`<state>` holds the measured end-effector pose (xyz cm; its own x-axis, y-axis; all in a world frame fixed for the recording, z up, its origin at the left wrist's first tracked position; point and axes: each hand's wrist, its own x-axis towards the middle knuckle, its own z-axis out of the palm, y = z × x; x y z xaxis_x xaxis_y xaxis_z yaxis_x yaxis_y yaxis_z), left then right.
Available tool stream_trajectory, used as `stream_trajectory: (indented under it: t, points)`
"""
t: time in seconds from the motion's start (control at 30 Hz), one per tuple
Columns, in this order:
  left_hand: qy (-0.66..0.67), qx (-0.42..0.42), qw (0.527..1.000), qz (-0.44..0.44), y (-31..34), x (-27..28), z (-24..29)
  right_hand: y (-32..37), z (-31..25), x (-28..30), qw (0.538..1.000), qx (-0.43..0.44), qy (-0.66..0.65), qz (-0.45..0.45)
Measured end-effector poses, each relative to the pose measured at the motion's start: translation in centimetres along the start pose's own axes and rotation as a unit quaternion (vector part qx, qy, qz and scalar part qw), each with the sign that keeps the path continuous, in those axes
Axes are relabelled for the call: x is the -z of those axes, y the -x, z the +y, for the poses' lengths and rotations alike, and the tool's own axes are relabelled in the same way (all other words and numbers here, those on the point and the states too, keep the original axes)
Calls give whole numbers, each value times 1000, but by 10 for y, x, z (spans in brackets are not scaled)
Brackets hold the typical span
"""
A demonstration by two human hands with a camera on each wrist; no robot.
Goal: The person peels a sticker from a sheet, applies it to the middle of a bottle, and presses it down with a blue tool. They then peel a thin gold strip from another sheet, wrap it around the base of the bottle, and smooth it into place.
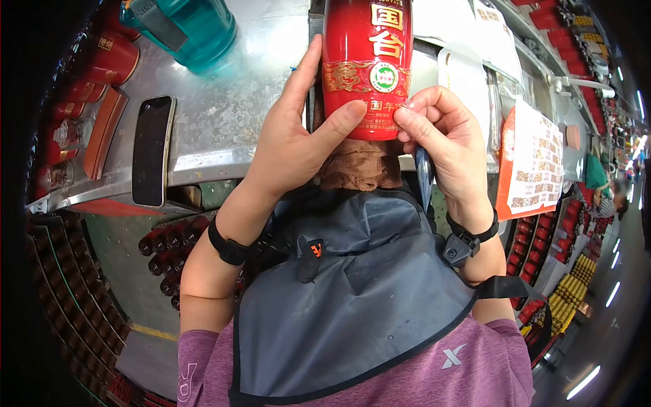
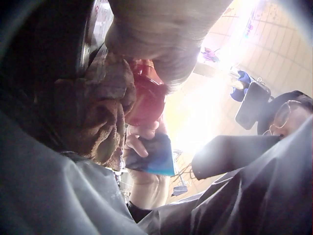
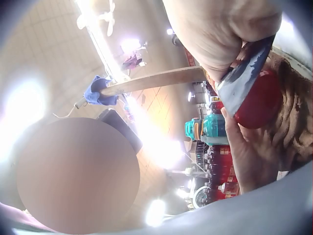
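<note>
A glossy red bottle (image 1: 369,61) with gold characters and a round green-and-white emblem lies at the bench edge, its near end over a folded brown cloth (image 1: 359,166). My left hand (image 1: 291,132) holds it from the left, fingers along its side and thumb across the lower front. On the other side my right hand (image 1: 444,132) has thumb and index fingertip together right at the bottle's lower printed band. That hand also grips a flat blade (image 3: 249,76), dark and bluish, which hangs below the palm and overlaps the bottle in the right wrist view. Its handle is hidden.
On the metal bench (image 1: 271,74) stand a teal jug (image 1: 196,41) and, near the left edge, a phone (image 1: 153,149) beside a brown-red strip (image 1: 105,132). Red containers (image 1: 112,57) line the far left. To the right are white sheets (image 1: 468,74) and a printed card (image 1: 536,159).
</note>
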<state>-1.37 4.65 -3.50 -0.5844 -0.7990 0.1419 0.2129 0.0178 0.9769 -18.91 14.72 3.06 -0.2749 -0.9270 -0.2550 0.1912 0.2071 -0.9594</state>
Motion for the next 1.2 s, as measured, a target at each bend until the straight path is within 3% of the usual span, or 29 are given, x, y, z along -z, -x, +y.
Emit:
stream_trajectory:
  t: [0.3,0.37,0.87,1.2]
  points:
    - [1,-8,1000,0,0,-2,0,-1,9,16,999,11,16,45]
    - [9,1,1000,0,0,-2,0,-1,6,13,999,-4,-33,31]
    - [-6,-2,1000,-8,-1,0,3,-9,13,12,998,-31,-58,-23]
    - [-1,2,1000,9,0,0,0,-11,16,9,998,-37,-46,-12]
